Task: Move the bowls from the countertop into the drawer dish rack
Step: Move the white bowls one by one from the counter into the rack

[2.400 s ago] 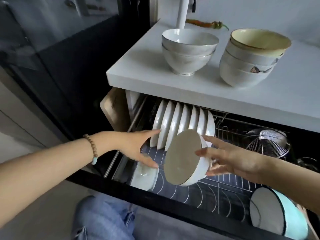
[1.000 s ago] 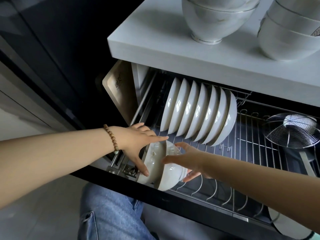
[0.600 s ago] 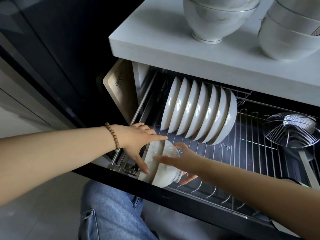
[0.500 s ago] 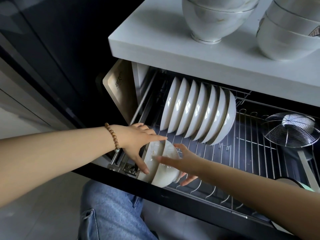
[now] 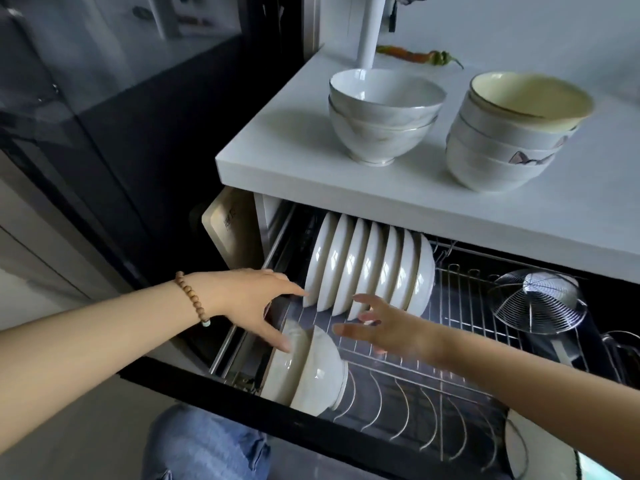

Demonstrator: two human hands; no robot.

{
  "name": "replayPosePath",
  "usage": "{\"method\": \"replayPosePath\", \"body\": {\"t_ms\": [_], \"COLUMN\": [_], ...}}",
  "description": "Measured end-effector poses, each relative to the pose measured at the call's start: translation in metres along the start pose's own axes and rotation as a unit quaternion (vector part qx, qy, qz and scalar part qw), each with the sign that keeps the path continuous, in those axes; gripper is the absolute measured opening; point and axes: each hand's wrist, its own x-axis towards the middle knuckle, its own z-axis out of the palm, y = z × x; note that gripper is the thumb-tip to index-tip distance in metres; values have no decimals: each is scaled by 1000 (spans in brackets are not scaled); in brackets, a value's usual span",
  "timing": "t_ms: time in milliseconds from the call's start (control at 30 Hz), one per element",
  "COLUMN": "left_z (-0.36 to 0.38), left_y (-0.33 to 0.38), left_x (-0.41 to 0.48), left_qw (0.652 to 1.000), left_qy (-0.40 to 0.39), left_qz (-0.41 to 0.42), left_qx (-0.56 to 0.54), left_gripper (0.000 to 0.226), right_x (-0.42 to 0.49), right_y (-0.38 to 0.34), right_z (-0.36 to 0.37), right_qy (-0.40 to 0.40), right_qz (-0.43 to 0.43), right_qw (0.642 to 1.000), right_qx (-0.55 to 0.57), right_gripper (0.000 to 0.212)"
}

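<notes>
Two white bowls (image 5: 311, 372) stand on edge at the front left of the drawer dish rack (image 5: 433, 407). My left hand (image 5: 252, 303) is spread open, its thumb touching the left bowl's rim. My right hand (image 5: 384, 327) hovers open just above and right of the bowls, holding nothing. On the white countertop (image 5: 287, 161) stand a stack of two grey-white bowls (image 5: 381, 116) and a taller stack (image 5: 509, 129) topped by a cream bowl.
A row of white plates (image 5: 370, 268) stands upright at the rack's back left. A wire skimmer (image 5: 540, 299) lies at the right. A teal-edged bowl (image 5: 519, 448) sits at the front right. A wooden board (image 5: 232, 230) leans left of the drawer. A chilli (image 5: 415, 57) lies behind the bowls.
My right hand has let go of the second bowl and lifted away to the right. The bowl now stands in the rack against the first one. The view has tilted up to the countertop.
</notes>
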Motion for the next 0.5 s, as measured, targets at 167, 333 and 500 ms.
{"method": "replayPosePath", "body": {"t_ms": [167, 333, 500], "left_z": [-84, -152, -180], "left_y": [7, 17, 22], "left_x": [-37, -36, 3], "left_qw": [965, 868, 869], "left_qy": [258, 470, 397], "left_qz": [12, 47, -9], "left_qx": [-50, -151, -296], "left_gripper": [74, 72, 120], "right_x": [-69, -85, -56], "right_y": [-55, -98, -110], "right_z": [-73, -117, -131], "right_qy": [164, 354, 385], "right_qz": [-236, -339, -279], "right_qw": [957, 866, 879], "right_qx": [-51, -95, -34], "right_gripper": [73, 74, 83]}}
